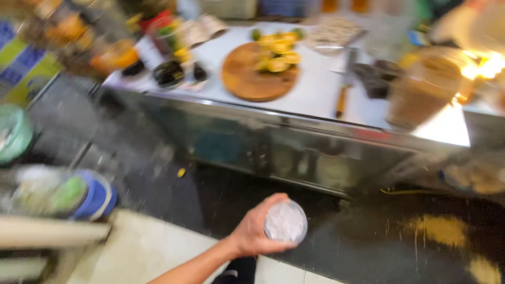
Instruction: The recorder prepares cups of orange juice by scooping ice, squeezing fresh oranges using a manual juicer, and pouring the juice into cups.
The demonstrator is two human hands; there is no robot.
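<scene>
My left hand (251, 232) reaches in from the bottom edge and is closed around a clear round cup (285, 223) filled with white crushed ice. It holds the cup over the dark floor in front of a steel counter (294, 147). My right hand is out of view. The whole picture is blurred by motion.
On the counter top lie a round wooden board (247, 79) with cut yellow-green fruit (277, 51), a knife with an orange handle (343, 97), dark bowls (169, 73) and a brown jar (421, 92). A blue-rimmed bucket (92, 197) stands at the left. Yellow stains (442, 229) mark the floor.
</scene>
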